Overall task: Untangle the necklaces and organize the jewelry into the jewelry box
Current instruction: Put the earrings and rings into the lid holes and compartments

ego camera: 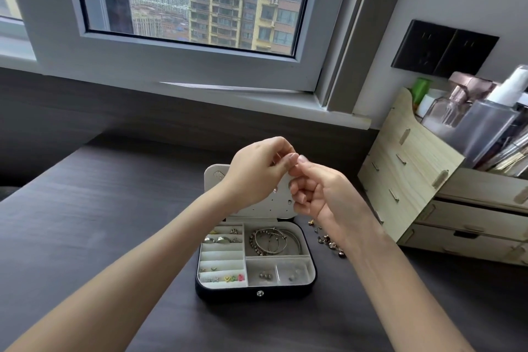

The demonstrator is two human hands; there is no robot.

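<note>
Over the dark-shelled, pale-lined jewelry box point(228, 293) lying open mid-way along the wood-grain desk point(85, 223), the left hand point(258, 171) and right hand point(323, 191) meet tip to tip, fingers curled as if pinching something too fine to see, probably freeing a piece; next comes delicate placement, with small glinting loose pieces point(328, 240) waiting along the box's right side.

2 bare forearms show, the left forearm point(143, 260) and the right forearm point(400, 280), both uncovered down to the picture's lower edge. The left hand point(257, 171) and the right hand point(323, 191) are bare as well. The fingernails point(303, 159) in view are short, rounded and plain, with a pale sheen.
</note>
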